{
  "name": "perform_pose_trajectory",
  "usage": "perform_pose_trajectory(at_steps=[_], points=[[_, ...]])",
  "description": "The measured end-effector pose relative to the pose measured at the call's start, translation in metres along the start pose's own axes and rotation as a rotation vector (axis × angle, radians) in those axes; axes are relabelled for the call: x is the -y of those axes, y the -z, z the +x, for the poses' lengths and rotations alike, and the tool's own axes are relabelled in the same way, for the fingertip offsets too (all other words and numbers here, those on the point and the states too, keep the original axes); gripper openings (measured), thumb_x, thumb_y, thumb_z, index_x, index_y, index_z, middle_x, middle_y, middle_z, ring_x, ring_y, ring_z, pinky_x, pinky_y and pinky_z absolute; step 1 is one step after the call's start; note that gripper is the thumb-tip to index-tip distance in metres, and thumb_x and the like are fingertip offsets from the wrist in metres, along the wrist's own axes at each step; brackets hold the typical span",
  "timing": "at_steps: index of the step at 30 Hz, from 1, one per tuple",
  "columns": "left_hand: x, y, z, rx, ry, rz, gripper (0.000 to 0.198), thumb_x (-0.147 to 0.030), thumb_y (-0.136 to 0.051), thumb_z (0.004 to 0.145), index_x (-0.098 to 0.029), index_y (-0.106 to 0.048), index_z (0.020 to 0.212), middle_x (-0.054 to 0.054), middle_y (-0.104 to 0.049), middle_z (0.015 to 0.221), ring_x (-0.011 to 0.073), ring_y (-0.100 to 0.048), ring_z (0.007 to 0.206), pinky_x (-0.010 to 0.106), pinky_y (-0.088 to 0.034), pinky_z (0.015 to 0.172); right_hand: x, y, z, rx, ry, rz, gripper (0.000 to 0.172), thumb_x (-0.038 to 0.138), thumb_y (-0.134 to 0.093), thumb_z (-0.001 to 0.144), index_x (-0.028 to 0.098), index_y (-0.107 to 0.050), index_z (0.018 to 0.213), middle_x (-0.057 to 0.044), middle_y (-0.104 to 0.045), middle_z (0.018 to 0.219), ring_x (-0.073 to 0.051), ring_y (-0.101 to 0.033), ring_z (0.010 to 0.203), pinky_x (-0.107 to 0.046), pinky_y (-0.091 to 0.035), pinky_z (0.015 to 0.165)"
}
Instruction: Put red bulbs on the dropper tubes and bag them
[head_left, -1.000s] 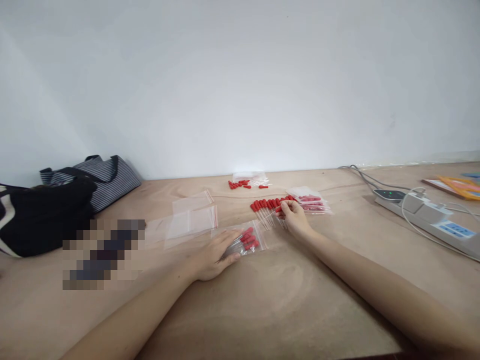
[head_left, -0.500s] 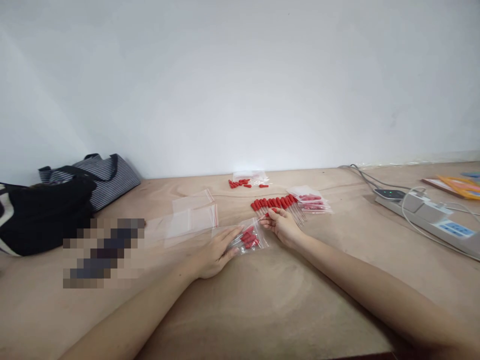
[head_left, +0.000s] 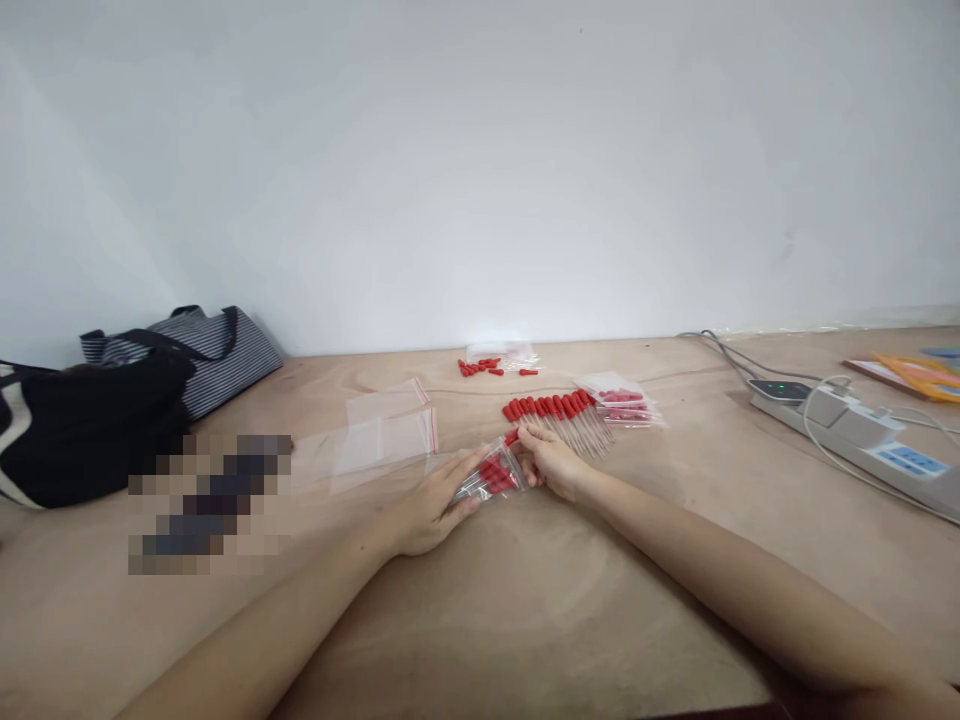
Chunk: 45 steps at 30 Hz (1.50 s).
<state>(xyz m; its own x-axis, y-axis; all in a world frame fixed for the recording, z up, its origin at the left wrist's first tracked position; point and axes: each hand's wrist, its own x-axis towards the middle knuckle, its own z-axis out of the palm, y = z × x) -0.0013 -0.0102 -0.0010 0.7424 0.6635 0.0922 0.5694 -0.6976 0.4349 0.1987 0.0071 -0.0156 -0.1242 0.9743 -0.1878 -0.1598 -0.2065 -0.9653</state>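
Note:
My left hand [head_left: 435, 510] lies over a clear zip bag [head_left: 517, 488], fingers stretched along its far side and thumb by its near edge, holding it. Inside the bag are several droppers, their red rubber bulbs [head_left: 495, 474] towards the right and glass tubes running under my fingers. At the bag's right-hand mouth, my right hand [head_left: 553, 462] pinches a dropper by its red bulb [head_left: 512, 437]; its tube goes into the bag. Just beyond my right hand, a row of red-bulbed droppers [head_left: 551, 406] lies side by side, tubes towards me.
Flat clear bags [head_left: 382, 442] lie left of my hands. Filled bags [head_left: 622, 400] are stacked beyond the row's right end. Loose red bulbs [head_left: 480, 367] lie near the wall by another bag [head_left: 501, 354]. A power strip [head_left: 847, 425] with cables stands right; bags [head_left: 225, 360] sit left.
My right hand has moved slightly left and towards me, bringing the dropper's tube into the bag's mouth. My left hand stays on the bag.

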Motion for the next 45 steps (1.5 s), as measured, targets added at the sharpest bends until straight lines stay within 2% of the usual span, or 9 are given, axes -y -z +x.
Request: perform_pose_trajectory(at_steps=[10, 19, 26, 29, 31, 33, 35, 38, 45], points=[[0.009, -0.005, 0.000, -0.057, -0.062, -0.050, 0.057, -0.032, -0.036, 0.087, -0.024, -0.008, 0.136, 0.007, -0.027, 0.139, 0.0209, -0.031, 0.124, 0.040, -0.028, 0.102, 0.002, 0.002, -0.003, 0.082, -0.020, -0.078, 0.024, 0.020, -0.032, 0.087, 0.016, -0.044, 0.067, 0.005, -0.056, 0.052, -0.002, -0.036, 0.023, -0.015, -0.017, 0.024], [0.008, -0.005, 0.000, -0.082, -0.086, -0.046, 0.060, -0.029, -0.040, 0.085, -0.025, -0.009, 0.136, 0.008, -0.034, 0.135, 0.0217, -0.037, 0.120, 0.041, -0.034, 0.098, 0.002, 0.000, -0.006, 0.035, -0.025, -0.176, 0.011, 0.015, -0.050, 0.077, 0.016, -0.049, 0.066, 0.009, -0.050, 0.040, -0.003, -0.031, 0.022, -0.016, -0.015, 0.026], [0.005, -0.003, 0.000, -0.088, -0.107, -0.004, 0.060, -0.026, -0.041, 0.085, -0.023, -0.011, 0.136, 0.010, -0.034, 0.135, 0.0210, -0.037, 0.120, 0.040, -0.035, 0.097, -0.001, -0.001, -0.007, 0.189, 0.011, -0.301, 0.012, 0.017, -0.054, 0.073, 0.015, -0.064, 0.080, 0.006, -0.055, 0.048, -0.003, -0.035, 0.029, -0.017, -0.028, 0.034], [0.004, -0.003, -0.001, -0.091, -0.126, 0.024, 0.059, -0.026, -0.041, 0.085, -0.023, -0.011, 0.136, 0.010, -0.032, 0.137, 0.0206, -0.036, 0.122, 0.039, -0.035, 0.098, -0.005, 0.004, -0.002, 0.029, 0.132, -0.491, 0.012, 0.020, -0.056, 0.072, 0.014, -0.065, 0.078, 0.003, -0.055, 0.052, -0.005, -0.040, 0.036, -0.019, -0.032, 0.038], [0.004, -0.003, -0.001, -0.105, -0.134, 0.052, 0.059, -0.026, -0.042, 0.085, -0.022, -0.012, 0.136, 0.010, -0.031, 0.137, 0.0207, -0.034, 0.123, 0.040, -0.034, 0.099, -0.006, 0.010, 0.001, -0.127, 0.317, -0.651, 0.009, 0.020, -0.059, 0.069, 0.014, -0.064, 0.075, 0.000, -0.057, 0.061, -0.008, -0.048, 0.049, -0.022, -0.039, 0.047], [0.004, -0.002, -0.001, -0.115, -0.143, 0.087, 0.057, -0.026, -0.042, 0.085, -0.023, -0.017, 0.135, 0.010, -0.031, 0.137, 0.0211, -0.034, 0.123, 0.040, -0.034, 0.098, -0.005, 0.018, 0.004, -0.180, 0.530, -0.824, 0.015, 0.017, -0.059, 0.068, 0.015, -0.064, 0.083, -0.003, -0.058, 0.076, -0.012, -0.053, 0.067, -0.025, -0.043, 0.061], [0.004, -0.002, -0.001, -0.125, -0.168, 0.123, 0.050, -0.025, -0.043, 0.085, -0.025, -0.026, 0.132, 0.009, -0.033, 0.136, 0.0214, -0.035, 0.122, 0.041, -0.035, 0.098, -0.003, 0.025, 0.004, -0.118, 0.688, -1.000, 0.030, 0.015, -0.056, 0.070, 0.019, -0.061, 0.099, -0.006, -0.055, 0.092, -0.015, -0.053, 0.082, -0.028, -0.042, 0.071], [0.005, -0.002, -0.001, -0.137, -0.226, 0.157, 0.040, -0.024, -0.043, 0.085, -0.026, -0.040, 0.125, 0.008, -0.038, 0.133, 0.0214, -0.038, 0.120, 0.041, -0.036, 0.097, 0.000, 0.030, 0.005, 0.009, 0.769, -1.218, 0.037, 0.011, -0.052, 0.072, 0.023, -0.059, 0.105, -0.007, -0.051, 0.103, -0.017, -0.049, 0.093, -0.030, -0.040, 0.076], [0.008, -0.002, 0.002, -0.152, -0.318, 0.289, 0.034, -0.022, -0.040, 0.086, -0.027, -0.048, 0.119, 0.007, -0.043, 0.129, 0.0210, -0.038, 0.120, 0.043, -0.035, 0.097, 0.009, 0.040, -0.005, 0.072, 0.815, -1.293, 0.008, 0.019, -0.060, 0.070, 0.019, -0.065, 0.076, -0.005, -0.057, 0.089, -0.017, -0.047, 0.083, -0.032, -0.037, 0.075]])
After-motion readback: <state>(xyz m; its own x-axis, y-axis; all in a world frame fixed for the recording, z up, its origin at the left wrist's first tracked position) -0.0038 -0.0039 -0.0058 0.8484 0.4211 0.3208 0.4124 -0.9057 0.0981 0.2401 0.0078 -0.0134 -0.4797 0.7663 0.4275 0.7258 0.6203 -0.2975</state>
